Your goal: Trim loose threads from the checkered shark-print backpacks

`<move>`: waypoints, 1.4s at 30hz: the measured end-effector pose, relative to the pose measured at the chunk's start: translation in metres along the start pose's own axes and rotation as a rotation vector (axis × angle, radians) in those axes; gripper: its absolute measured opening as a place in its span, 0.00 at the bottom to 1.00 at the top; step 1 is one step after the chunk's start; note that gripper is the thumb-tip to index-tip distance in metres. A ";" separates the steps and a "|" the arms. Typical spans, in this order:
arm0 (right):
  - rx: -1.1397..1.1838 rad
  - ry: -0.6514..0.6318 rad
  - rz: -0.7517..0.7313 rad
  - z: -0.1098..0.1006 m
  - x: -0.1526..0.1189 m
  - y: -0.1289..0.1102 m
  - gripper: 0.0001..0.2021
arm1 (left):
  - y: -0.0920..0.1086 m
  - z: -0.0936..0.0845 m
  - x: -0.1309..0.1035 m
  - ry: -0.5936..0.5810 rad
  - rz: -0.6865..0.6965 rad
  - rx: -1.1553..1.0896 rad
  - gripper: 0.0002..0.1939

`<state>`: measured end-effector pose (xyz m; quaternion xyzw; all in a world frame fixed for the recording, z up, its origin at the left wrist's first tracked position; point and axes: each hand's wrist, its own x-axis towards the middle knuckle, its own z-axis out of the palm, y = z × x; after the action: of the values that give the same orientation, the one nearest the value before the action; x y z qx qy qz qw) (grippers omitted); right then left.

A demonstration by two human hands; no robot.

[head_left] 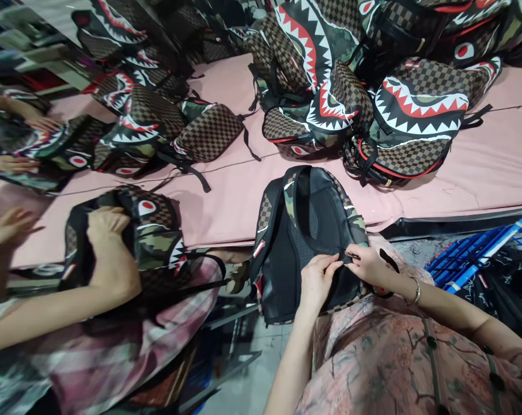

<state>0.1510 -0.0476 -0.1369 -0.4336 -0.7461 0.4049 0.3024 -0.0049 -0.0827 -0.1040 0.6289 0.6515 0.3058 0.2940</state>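
Note:
A black backpack (282, 271) with checkered and camouflage edges lies back panel up, partly on the pink table's front edge and partly over my lap. My left hand (319, 279) is closed in a pinch low on the bag's right side. Right beside it, my right hand (364, 265) pinches too, its fingertips nearly touching those of the left. Between them is a small dark piece, seemingly a strap end; its exact shape is hidden by the fingers. A camouflage-edged shoulder strap (290, 202) arches above both hands.
Shark-mouth backpacks (420, 115) and more checkered bags (211, 132) cover much of the pink table (226, 207). On the left, a person's arm (114, 271) reaches into another backpack (151, 230); other hands show farther left. A blue crate (481, 253) stands at the right.

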 end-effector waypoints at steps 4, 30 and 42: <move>-0.131 -0.004 -0.073 0.000 -0.004 0.002 0.06 | 0.004 -0.006 0.006 -0.153 0.034 0.049 0.08; 0.249 0.002 0.279 -0.020 -0.002 0.006 0.07 | 0.005 0.019 0.014 -0.391 -0.605 -1.159 0.14; 0.265 0.178 0.215 -0.046 -0.019 0.005 0.16 | 0.007 0.019 0.019 -0.422 -0.589 -1.216 0.15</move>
<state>0.1982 -0.0477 -0.1203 -0.5013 -0.6060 0.4894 0.3768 0.0136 -0.0631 -0.1107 0.1968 0.4373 0.3950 0.7836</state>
